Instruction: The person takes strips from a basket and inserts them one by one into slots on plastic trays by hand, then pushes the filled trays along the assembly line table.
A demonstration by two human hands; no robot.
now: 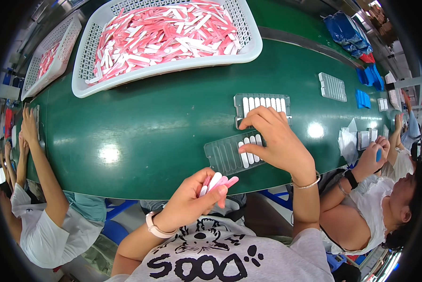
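Left hand: clamped on loose pink and white strips. Right hand: thumb and fingers apart, held over a part-filled clear tray. Seated strips could be dislodged by a brushing thumb. A farther tray is partly covered; beyond, a heaped basket is set on the green surface.

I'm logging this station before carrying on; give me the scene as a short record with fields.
Left hand: grips a pink-and-white bunch of sticks
Right hand: thumb and fingers apart, over near tray; contact unclear
Near tray: clear, some white sticks showing in its right part
Far tray: clear, holds a row of white sticks
Basket: pale, heaped with pink and white sticks
Surface: green table
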